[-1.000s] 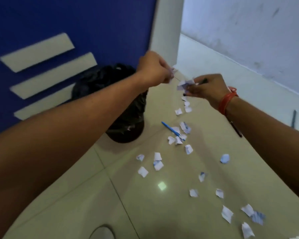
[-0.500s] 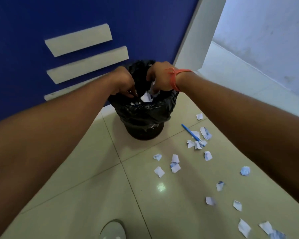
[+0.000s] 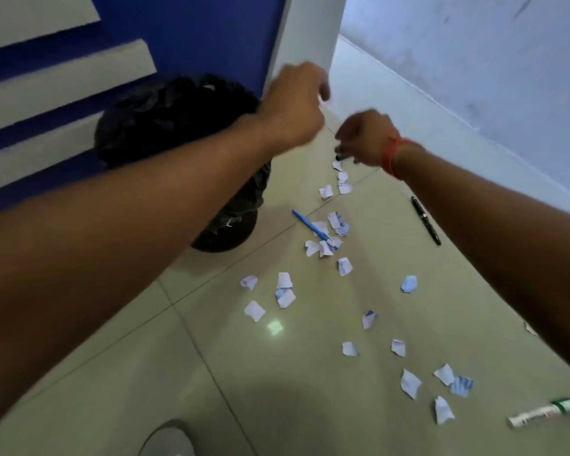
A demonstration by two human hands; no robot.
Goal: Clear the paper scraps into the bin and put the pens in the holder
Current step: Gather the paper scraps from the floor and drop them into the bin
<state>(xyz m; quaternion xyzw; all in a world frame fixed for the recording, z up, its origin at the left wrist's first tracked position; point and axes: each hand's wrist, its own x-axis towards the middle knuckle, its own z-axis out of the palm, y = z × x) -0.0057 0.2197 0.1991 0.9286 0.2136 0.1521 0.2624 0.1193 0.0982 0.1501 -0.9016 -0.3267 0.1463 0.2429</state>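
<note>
Both hands reach far right: left hand (image 3: 293, 106) curled loosely, right hand (image 3: 364, 139) fisted over far scraps (image 3: 342, 177) (grip blurred, cannot tell). Bin (image 3: 178, 153) left. Risk: blue pen (image 3: 311, 225) tangled among scraps, binned by mistake.

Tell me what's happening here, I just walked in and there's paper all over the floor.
A person is clearing up. Both hands reach past the black-lined bin toward the far scraps: the left hand is raised, the right hand is low over the scraps, both blurred. Many scraps, a blue pen, a black pen and a marker lie on the tiled floor.
</note>
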